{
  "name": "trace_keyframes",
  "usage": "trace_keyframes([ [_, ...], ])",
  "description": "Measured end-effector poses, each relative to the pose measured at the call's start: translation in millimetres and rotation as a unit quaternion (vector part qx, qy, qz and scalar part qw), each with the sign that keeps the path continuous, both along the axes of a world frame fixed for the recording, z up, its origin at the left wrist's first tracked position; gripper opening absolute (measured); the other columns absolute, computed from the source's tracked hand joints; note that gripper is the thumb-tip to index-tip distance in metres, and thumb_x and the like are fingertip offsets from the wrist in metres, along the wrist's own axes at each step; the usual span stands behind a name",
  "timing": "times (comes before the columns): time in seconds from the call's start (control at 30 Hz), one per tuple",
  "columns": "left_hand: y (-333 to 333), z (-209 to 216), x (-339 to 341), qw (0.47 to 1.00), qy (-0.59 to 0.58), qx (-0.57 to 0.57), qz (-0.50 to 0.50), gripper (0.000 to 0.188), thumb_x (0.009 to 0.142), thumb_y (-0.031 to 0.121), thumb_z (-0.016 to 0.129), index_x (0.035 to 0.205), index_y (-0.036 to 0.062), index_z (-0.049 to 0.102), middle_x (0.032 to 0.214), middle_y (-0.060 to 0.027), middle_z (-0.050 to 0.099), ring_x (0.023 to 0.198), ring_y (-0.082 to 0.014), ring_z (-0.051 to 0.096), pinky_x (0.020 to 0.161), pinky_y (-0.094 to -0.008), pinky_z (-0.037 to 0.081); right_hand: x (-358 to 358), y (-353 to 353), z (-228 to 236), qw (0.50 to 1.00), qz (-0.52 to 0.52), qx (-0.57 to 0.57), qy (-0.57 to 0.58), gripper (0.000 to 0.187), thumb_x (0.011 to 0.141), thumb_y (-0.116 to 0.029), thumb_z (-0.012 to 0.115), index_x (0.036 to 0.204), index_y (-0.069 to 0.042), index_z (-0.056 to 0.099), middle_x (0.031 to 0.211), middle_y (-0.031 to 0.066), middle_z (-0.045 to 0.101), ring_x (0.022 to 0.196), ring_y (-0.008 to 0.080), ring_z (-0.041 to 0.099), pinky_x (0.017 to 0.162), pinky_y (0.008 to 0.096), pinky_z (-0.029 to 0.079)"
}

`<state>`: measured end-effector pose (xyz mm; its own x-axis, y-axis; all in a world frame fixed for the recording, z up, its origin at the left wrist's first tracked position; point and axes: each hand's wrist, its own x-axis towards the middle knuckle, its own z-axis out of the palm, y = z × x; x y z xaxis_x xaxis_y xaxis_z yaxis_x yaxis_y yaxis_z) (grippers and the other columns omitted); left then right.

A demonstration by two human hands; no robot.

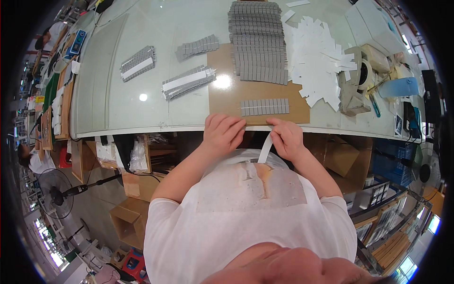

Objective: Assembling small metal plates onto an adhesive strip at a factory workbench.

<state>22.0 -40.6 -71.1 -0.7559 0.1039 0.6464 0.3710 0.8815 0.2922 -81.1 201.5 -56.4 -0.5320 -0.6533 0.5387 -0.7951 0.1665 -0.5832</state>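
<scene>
At the near table edge, my right hand (287, 138) is closed in a pinch on a narrow white strip (266, 148), which hangs down in front of my shirt. To its left, my left hand (223, 134) has its fingers bent and pressed together at the edge of a brown cardboard sheet (222, 102). Whatever lies under those fingertips is hidden. Just beyond both hands, a row of grey rectangular pieces (265, 107) lies on the cardboard, with a thin light line along it.
A large stack of grey segmented strips (257, 42) stands farther back. Right of it spreads a pile of white strips (316, 57). Smaller grey bundles (189, 81) lie to the left. A tape dispenser (357, 80) and a blue bottle (398, 87) stand at the right.
</scene>
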Motion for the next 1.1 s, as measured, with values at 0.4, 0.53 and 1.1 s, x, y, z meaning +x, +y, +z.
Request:
trace_keyframes([
  [0.4,6,2,-4,0.999,-0.014,-0.03,0.037,0.042,0.081,0.027,0.078,0.12,0.0134,0.071,0.123,-0.0008,0.064,0.113,-0.0226,0.058,0.099,-0.0419,0.043,4,-35,2,0.997,0.037,0.055,0.042,0.013,0.087,-0.011,0.072,0.094,-0.007,0.062,0.125,0.015,0.071,0.08,0.0295,0.07,0.067,0.0392,0.055],
  [0.53,7,2,-4,0.999,-0.025,-0.023,0.041,0.043,0.08,0.028,0.078,0.12,0.0131,0.071,0.125,-0.0012,0.063,0.114,-0.0229,0.057,0.099,-0.0423,0.043,4,-36,3,0.997,0.035,0.052,0.039,0.012,0.087,-0.012,0.072,0.093,-0.008,0.063,0.124,0.0143,0.071,0.079,0.029,0.07,0.066,0.0388,0.055],
  [1.1,5,0,-4,0.998,-0.008,-0.046,0.041,0.046,0.079,0.027,0.078,0.123,0.0157,0.073,0.12,0.0003,0.065,0.108,-0.022,0.057,0.097,-0.0397,0.042,6,-33,1,0.999,0.024,-0.008,0.027,0.011,0.087,-0.009,0.072,0.093,-0.007,0.063,0.113,0.011,0.074,0.078,0.0287,0.07,0.066,0.0376,0.056],
])
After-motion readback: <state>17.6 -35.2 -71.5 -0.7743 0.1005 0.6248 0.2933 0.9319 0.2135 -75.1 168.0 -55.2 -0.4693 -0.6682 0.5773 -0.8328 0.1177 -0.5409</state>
